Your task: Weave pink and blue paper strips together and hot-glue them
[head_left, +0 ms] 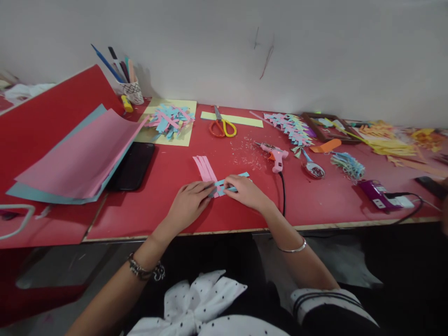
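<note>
Pinched blue paper strips in right hand; laid left hand, the nearer, grip unclear, against pink paper strips slanting lengthwise to far left, crossing blue.

We see pink paper strips lying flat on the red tabletop, crossed near their lower ends by light-blue strips stretching rightward.

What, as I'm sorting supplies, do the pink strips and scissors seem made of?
Pink strips: apparently matte paper, thin and flat with straight edges. Scissors: dull grey blades, probably metal; red and yellow handles, likely smooth plastic, from their bright, even colour.
</note>
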Demonstrator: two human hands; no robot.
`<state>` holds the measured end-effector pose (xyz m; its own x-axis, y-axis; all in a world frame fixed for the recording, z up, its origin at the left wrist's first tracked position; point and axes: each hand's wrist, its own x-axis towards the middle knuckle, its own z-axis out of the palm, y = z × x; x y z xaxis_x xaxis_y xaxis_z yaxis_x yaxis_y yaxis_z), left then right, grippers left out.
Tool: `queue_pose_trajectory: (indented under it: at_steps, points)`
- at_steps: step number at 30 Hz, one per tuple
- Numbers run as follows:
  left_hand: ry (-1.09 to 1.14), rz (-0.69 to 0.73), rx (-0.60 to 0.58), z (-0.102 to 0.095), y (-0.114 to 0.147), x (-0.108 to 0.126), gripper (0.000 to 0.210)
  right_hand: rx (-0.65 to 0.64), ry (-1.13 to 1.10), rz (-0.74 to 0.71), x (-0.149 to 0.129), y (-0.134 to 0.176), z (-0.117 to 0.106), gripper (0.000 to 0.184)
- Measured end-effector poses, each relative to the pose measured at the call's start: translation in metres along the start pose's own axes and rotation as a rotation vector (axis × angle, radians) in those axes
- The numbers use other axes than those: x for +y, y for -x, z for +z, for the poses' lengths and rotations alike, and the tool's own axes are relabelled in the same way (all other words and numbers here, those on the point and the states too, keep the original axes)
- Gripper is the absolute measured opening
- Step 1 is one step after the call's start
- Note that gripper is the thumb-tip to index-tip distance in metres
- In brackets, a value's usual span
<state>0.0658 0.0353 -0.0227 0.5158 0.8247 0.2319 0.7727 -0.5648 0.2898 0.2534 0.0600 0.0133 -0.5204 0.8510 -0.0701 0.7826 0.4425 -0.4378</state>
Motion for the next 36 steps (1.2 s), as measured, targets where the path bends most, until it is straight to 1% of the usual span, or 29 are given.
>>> queue_pose_trajectory:
  at_steps: [2, 4, 6, 8, 10, 17, 22, 27, 31, 36]
  points:
    - [0.034, 0.03, 0.015, 0.0, 0.0, -0.002, 0.033, 0.044, 0.05, -0.027, 0.0, 0.002, 0.0, 0.01]
    - [0.072, 0.058, 0.024, 0.0, -0.001, -0.003, 0.034, 0.096, 0.1, -0.069, 0.001, 0.005, 0.0, 0.019]
    - [0.109, 0.071, 0.036, 0.0, -0.001, -0.004, 0.035, 0.081, 0.103, -0.109, 0.002, 0.007, 0.0, 0.025]
    - [0.135, 0.064, 0.054, 0.0, -0.001, -0.005, 0.036, 0.012, 0.071, -0.134, 0.004, 0.007, 0.0, 0.021]
    - [0.14, 0.059, 0.066, 0.001, -0.001, -0.005, 0.035, -0.031, 0.053, -0.141, 0.006, 0.005, -0.001, 0.016]
    - [0.119, 0.082, 0.077, 0.003, -0.001, -0.006, 0.033, -0.025, 0.088, -0.208, 0.01, -0.002, -0.002, 0.013]
    - [0.109, 0.101, 0.096, 0.002, -0.001, -0.005, 0.031, 0.01, 0.102, -0.209, 0.008, 0.0, 0.001, 0.015]
    - [0.03, 0.074, 0.104, -0.003, 0.005, 0.0, 0.028, 0.019, 0.109, -0.205, 0.006, 0.0, 0.002, 0.025]
    - [0.028, 0.093, 0.091, -0.003, 0.008, 0.0, 0.028, 0.017, 0.127, -0.202, 0.004, -0.003, 0.003, 0.021]
    - [0.05, 0.11, 0.115, 0.0, 0.007, -0.003, 0.028, 0.032, 0.104, -0.163, 0.002, -0.004, 0.006, 0.016]
